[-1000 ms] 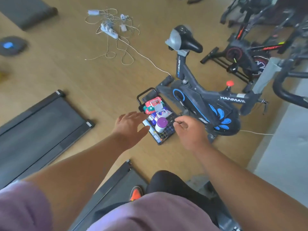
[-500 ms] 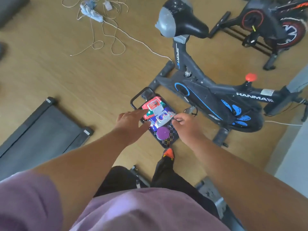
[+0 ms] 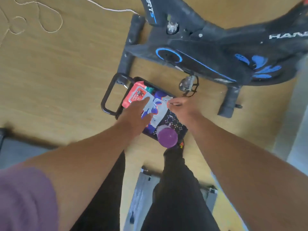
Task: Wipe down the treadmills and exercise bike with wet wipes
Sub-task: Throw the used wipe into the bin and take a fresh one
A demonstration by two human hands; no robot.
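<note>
Hands hover over my basket beside the exercise bike: left hand flat on the wet wipes pack, right hand pinching its white flap. Bare floor opens leftward.

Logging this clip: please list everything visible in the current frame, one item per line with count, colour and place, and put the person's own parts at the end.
exercise bike: one, black with blue trim, upper right on the floor
basket: one, black with a loop handle, on the floor beside the bike
red wipes pack: one, red, at the basket's handle end
white and purple pack: one, in the basket, between both hands
purple-capped bottle: one, at the basket's near end
cable: one, white, looped on the floor upper left
treadmill: one, dark grey, left edge
left hand: fingers straight, over the packs
right hand: pinching at the white and purple pack's edge; blurred
legs: two, in black
</note>
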